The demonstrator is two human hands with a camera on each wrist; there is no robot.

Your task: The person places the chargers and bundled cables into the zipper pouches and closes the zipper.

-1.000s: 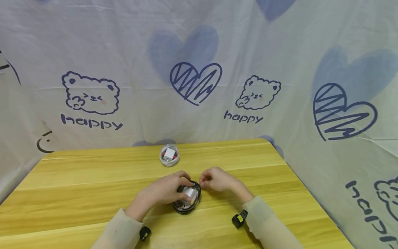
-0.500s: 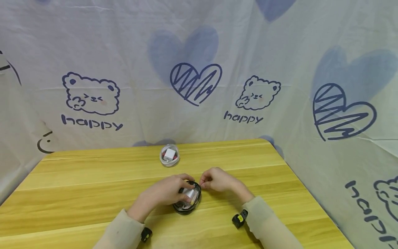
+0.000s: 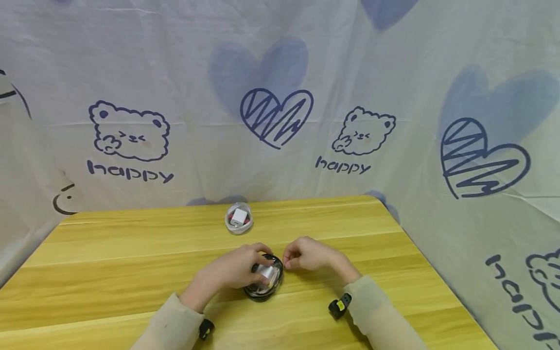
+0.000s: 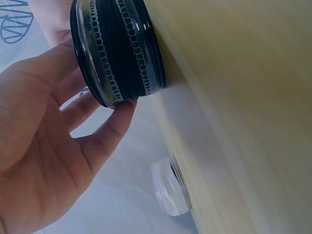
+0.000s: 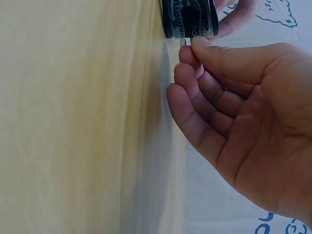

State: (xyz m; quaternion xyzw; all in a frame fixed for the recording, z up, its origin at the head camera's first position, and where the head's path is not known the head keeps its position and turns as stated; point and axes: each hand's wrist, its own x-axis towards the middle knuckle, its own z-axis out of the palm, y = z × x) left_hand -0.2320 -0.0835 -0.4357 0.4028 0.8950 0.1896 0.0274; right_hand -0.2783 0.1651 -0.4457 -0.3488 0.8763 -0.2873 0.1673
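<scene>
A small round zippered pouch point(image 3: 261, 295), clear with black rims, sits on the table before me. Through its top show a white charger plug point(image 3: 267, 272) and pale cable. My left hand point(image 3: 236, 266) grips the pouch from the left, its thumb and fingertips at the top and far side. The left wrist view shows the zipper point(image 4: 132, 46) running round the side wall, closed along the part that shows. At the pouch's right side my right hand point(image 3: 308, 253) pinches the small zipper pull point(image 5: 187, 42) between thumb and index finger, the other fingers curled beneath.
A second round, clear pouch point(image 3: 228, 224) with a white plug point(image 3: 238, 218) and something red inside stands near the back edge of the wooden table point(image 3: 131, 253). Behind and to the right hangs a printed cloth point(image 3: 201, 146).
My right hand has shifted very slightly to the right. The left hand and the pouch have barely moved.
</scene>
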